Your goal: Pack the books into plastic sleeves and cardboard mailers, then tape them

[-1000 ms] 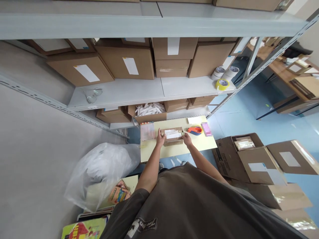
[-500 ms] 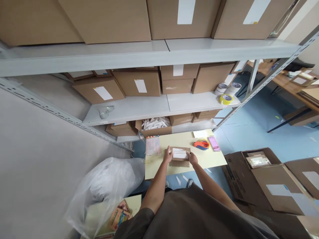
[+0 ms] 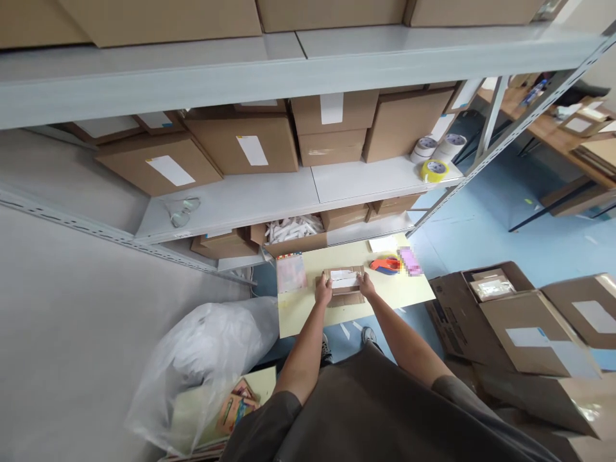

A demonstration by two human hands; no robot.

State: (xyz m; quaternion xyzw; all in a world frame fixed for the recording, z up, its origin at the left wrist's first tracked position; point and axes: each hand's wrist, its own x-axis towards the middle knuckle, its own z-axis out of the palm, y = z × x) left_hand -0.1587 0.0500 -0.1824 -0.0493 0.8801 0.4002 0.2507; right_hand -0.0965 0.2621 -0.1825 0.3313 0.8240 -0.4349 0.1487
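Note:
A small brown cardboard box point(image 3: 344, 282) with a white label on top lies on a pale yellow table point(image 3: 308, 305). My left hand point(image 3: 323, 292) grips its left side, fingers curled on the edge. On the box's right side my right hand point(image 3: 366, 284) is closed the same way. An orange tape dispenser point(image 3: 386, 265) lies just right of the box, with a pink object point(image 3: 410, 260) beside it.
Grey metal shelving point(image 3: 269, 192) behind the table holds several labelled cardboard boxes and tape rolls point(image 3: 436, 169). An open box of white pieces point(image 3: 291, 231) sits on the lower shelf. A clear plastic bag point(image 3: 202, 359) lies left; large open cartons point(image 3: 505, 308) stand right on the blue floor.
Both hands stay on the small box, which has shifted slightly on the table. The head camera tilted up and then back down.

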